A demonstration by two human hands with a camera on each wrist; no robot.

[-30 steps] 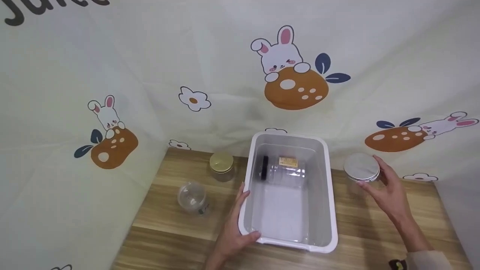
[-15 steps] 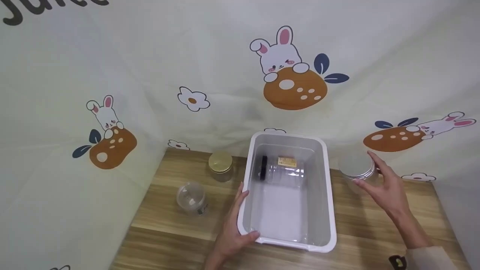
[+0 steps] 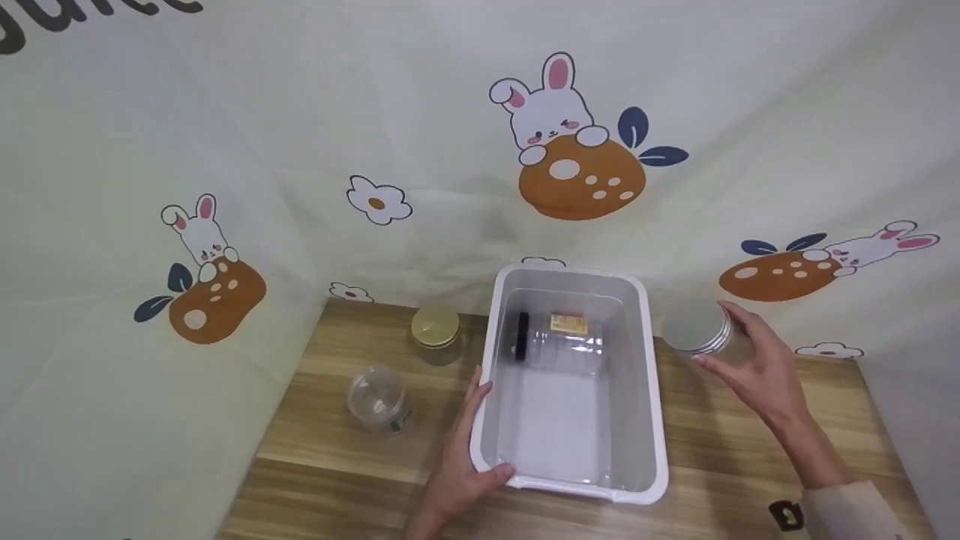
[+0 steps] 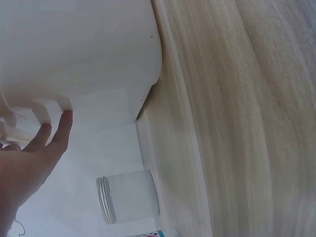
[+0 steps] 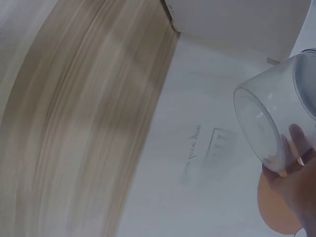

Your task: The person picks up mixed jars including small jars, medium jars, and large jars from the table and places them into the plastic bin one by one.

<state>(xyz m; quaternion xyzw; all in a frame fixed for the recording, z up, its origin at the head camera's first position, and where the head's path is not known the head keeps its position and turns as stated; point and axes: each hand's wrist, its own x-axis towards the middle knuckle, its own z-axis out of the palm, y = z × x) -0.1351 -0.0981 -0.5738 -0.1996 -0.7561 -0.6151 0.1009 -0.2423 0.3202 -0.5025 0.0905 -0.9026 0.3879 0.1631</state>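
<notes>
My right hand grips a clear jar with a silver lid. The right wrist view shows its round base off the table, to the right of the white bin. My left hand holds the bin's front left corner, thumb over the rim and fingers against the outer wall. Inside the bin, a clear jar with a black lid and a yellow label lies on its side near the back.
Left of the bin stand a gold-lidded jar and a clear round-topped container. The wooden tabletop is bounded at the back and sides by a pale cloth printed with rabbits.
My right hand has carried the silver-lidded jar left toward the bin, and it now tilts. The left hand and the bin stay put; the head view has shifted slightly.
</notes>
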